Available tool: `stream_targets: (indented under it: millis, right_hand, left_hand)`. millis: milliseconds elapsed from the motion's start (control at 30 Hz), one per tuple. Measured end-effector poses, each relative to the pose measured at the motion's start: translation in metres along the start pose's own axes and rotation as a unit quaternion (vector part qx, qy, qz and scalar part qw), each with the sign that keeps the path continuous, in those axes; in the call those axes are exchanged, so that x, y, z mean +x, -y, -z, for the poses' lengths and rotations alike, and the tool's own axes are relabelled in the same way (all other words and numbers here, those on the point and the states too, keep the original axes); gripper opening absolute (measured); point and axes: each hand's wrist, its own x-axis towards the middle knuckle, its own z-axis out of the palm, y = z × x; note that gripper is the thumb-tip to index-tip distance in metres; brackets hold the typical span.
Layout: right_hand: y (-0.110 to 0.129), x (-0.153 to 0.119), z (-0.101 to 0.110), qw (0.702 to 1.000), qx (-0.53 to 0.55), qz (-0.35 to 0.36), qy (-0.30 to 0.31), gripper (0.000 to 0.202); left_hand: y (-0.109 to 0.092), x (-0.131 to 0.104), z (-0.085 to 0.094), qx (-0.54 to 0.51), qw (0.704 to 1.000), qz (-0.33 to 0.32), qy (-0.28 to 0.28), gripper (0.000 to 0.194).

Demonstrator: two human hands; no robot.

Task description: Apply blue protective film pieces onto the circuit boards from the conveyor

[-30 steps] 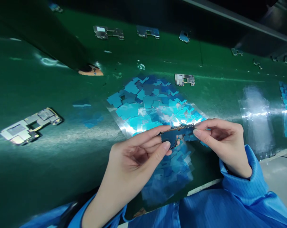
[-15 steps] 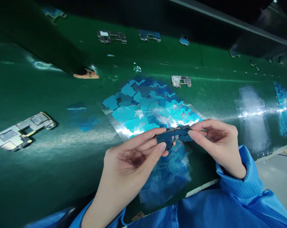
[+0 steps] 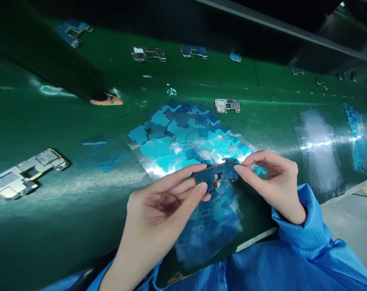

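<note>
A dark blue circuit board (image 3: 205,175), notched along its lower edge, is held up in front of me, slightly tilted. My left hand (image 3: 162,210) grips its left end, thumb on the near face and fingers behind. At the opposite end, the thumb and index finger of my right hand (image 3: 272,178) are pinched together at the board's upper right corner. Whether they also hold a thin film there is too small to tell. Beneath both hands lies a spread of cut blue film pieces (image 3: 168,139) on clear sheets.
More circuit boards lie on the green mat (image 3: 80,226): a pale board (image 3: 7,180) at left, another board (image 3: 227,106) behind the films, and several along the back. Clear plastic sheets (image 3: 318,145) and a blue film strip (image 3: 357,139) are at right. A dark post (image 3: 71,60) stands back left.
The view has shifted slightly. Both hands keep their places on the board, and its blue face near my right fingers shows a little more plainly.
</note>
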Motion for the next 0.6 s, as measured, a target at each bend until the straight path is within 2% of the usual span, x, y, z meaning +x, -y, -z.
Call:
stream_targets:
  millis: [133, 200, 300, 400, 500, 600]
  right_hand:
    - [-0.008, 0.004, 0.002, 0.998, 0.041, -0.04, -0.017, 0.006]
    - [-0.011, 0.002, 0.0, 0.992, 0.098, -0.073, 0.019, 0.006]
    - [-0.012, -0.001, -0.002, 0.974, 0.168, -0.117, 0.095, 0.016]
    - [-0.011, 0.009, 0.003, 0.97, 0.173, -0.125, 0.118, 0.026]
    - [-0.012, 0.048, 0.016, 0.985, 0.095, -0.097, 0.107, 0.036]
    - [-0.023, 0.112, 0.031, 0.995, 0.012, -0.083, 0.058, 0.036]
  left_hand:
    - [0.0, 0.001, 0.0, -0.034, 0.999, 0.015, -0.002, 0.028]
    - [0.002, 0.002, 0.001, -0.052, 0.998, 0.021, 0.011, 0.031]
    - [0.006, 0.006, 0.002, -0.064, 0.996, 0.022, 0.053, 0.038]
    - [0.007, 0.009, 0.001, -0.078, 0.995, 0.005, 0.067, 0.049]
    - [0.006, 0.01, 0.003, -0.118, 0.991, -0.006, 0.06, 0.061]
    - [0.005, 0.013, 0.006, -0.148, 0.987, -0.014, 0.062, 0.053]
